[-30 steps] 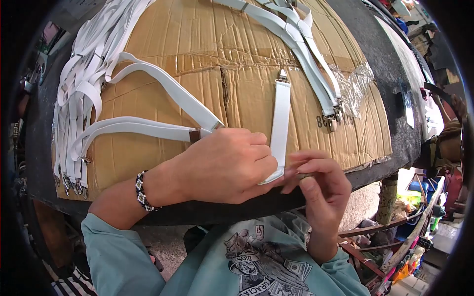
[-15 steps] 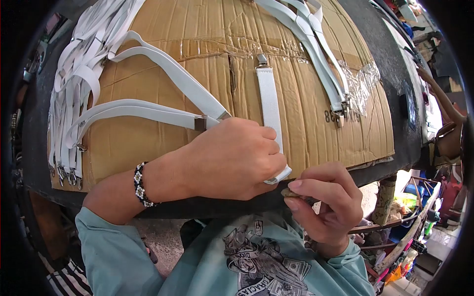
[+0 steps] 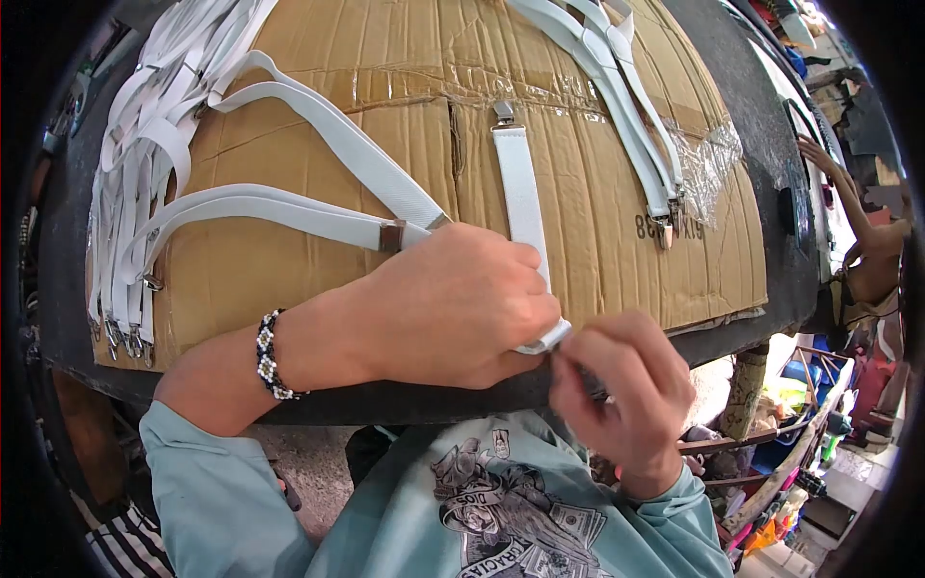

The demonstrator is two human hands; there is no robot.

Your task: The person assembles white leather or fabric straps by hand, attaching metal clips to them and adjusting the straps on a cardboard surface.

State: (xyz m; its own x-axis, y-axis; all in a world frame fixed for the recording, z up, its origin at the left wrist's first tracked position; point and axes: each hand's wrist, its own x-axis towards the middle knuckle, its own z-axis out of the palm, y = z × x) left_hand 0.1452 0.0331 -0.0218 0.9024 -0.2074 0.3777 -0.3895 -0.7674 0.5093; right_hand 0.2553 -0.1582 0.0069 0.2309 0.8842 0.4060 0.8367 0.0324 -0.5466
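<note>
My left hand (image 3: 462, 303), wrapped over the straps near the table's front edge, is closed on a pair of white elastic suspenders (image 3: 361, 159). One short strap (image 3: 520, 183) runs up from under the fingers to a metal clip (image 3: 504, 113). Two longer straps lead off to the left, with a brown metal slider (image 3: 391, 235) on one. Below the fist, a folded strap end (image 3: 547, 337) sticks out. At that end my right hand (image 3: 621, 395) pinches with thumb and forefinger; motion blur hides what is between them.
A thick bundle of white suspenders (image 3: 140, 183) lies on the left of the cardboard sheet (image 3: 337, 332). Another pair (image 3: 617, 101) lies at the upper right, near crumpled clear tape (image 3: 708, 164). The dark table (image 3: 58, 318) shows around the cardboard. A cluttered rack (image 3: 780, 433) stands at lower right.
My right hand has moved slightly left, up to the folded strap end; the small brownish piece seen in its pinch is now hidden. The left hand keeps its grip, and the short strap has shifted slightly.
</note>
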